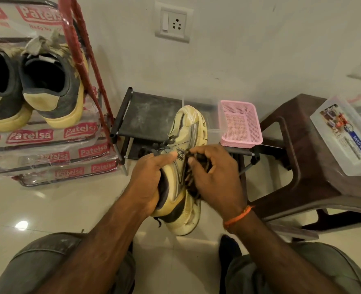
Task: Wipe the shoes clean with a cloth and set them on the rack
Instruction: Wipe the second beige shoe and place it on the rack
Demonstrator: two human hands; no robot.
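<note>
Cream sneaker [185,166] held in the air above the floor, in front of a black low rack [147,115]; long axis runs away from the person, toe far, heel near, turned on its side. Left hand [152,181] grips the collar w/ curled fingers. Right hand [215,172] pinches the dark laces, fingers bent. Both forearms reach fwd, converging.

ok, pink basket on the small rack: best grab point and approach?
Probably the near rim of the pink basket, pinched from above. It sits upright and open-topped on the rack; the thin lip suits a pinch. The stool crowds its right side and the held shoe its left, so come from the front.
</note>
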